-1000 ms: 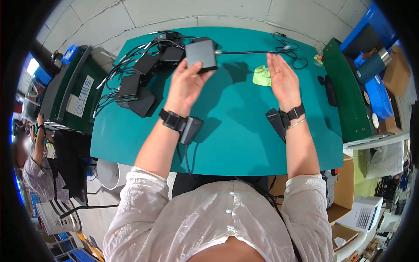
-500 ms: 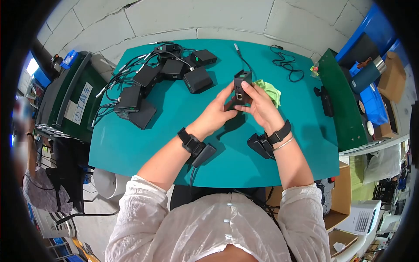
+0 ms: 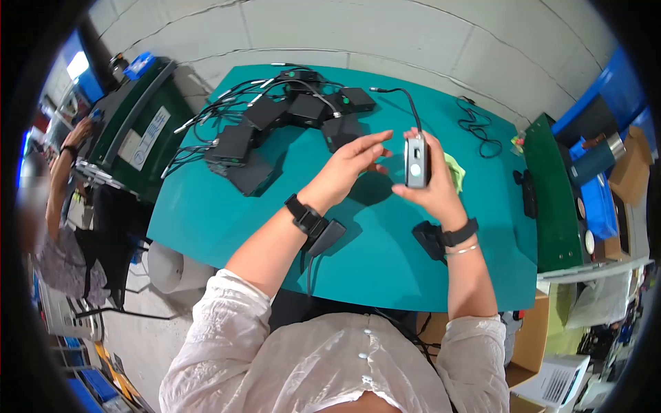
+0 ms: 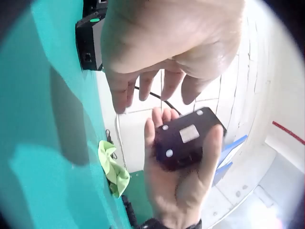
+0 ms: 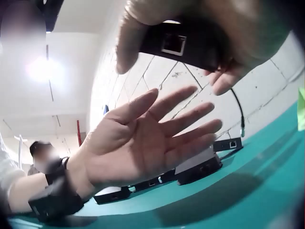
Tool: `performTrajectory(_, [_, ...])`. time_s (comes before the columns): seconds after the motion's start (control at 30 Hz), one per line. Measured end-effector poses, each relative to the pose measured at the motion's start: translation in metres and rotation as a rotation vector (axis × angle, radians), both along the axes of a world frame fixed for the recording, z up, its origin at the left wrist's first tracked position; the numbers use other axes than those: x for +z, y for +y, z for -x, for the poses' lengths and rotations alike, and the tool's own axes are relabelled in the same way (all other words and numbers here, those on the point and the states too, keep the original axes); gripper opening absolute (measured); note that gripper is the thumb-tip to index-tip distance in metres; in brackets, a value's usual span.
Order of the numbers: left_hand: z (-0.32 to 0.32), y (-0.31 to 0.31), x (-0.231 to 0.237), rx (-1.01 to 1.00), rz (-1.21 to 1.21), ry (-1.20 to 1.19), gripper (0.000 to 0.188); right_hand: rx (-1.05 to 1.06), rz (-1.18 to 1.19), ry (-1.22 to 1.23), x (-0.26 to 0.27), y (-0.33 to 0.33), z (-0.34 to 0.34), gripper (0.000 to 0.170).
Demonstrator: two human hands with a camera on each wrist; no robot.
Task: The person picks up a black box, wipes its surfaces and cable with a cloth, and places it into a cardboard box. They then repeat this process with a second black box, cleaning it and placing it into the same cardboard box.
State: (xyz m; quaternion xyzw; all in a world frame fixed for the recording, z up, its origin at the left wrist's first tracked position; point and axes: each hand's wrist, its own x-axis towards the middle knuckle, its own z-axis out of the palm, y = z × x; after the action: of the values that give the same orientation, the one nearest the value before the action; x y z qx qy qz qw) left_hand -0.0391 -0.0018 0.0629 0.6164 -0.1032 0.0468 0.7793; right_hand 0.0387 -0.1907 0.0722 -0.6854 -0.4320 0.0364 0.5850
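Note:
A small black box (image 3: pixel 416 162) with a short black cable stands on edge in my right hand (image 3: pixel 439 193), above the table. My right thumb and fingers grip its sides. In the left wrist view the box (image 4: pixel 189 135) shows a flat face with a pale label and round pale spots. A square port shows on the box (image 5: pixel 174 44) in the right wrist view. My left hand (image 3: pixel 344 172) is just left of the box, fingers extended, apart from it and holding nothing. The palm of the left hand (image 5: pixel 143 138) faces the right wrist camera.
Several black boxes (image 3: pixel 265 113) with cables lie in a cluster at the table's back left. A light green cloth (image 3: pixel 454 172) lies right of my right hand. Farther right are a coiled black cable (image 3: pixel 477 127) and a green case (image 3: pixel 558 199). Another person (image 3: pixel 58 206) is at far left.
The box went from my left hand, through both hands, into my right hand, and turned on edge. My left hand has let go and moved left. The view has tilted.

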Motion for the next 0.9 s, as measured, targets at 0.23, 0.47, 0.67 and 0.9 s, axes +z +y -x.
performTrajectory(0.23, [0.0,0.03,0.018,0.084,0.445,-0.135,0.057,0.256,0.226,-0.325,0.016,-0.002,0.015,0.102])
performTrajectory(0.47, [0.002,0.052,0.02,0.287,0.513,-0.352,0.03,0.004,0.339,-0.25,0.008,-0.021,-0.013,0.094])
performTrajectory(0.67, [0.0,0.036,0.013,0.264,0.206,-0.327,0.02,-0.262,0.474,-0.34,0.001,-0.026,-0.024,0.086])
performTrajectory(0.9, [0.006,0.026,0.018,0.338,-0.103,-0.262,0.018,-0.28,0.47,-0.349,-0.004,-0.023,-0.022,0.084])
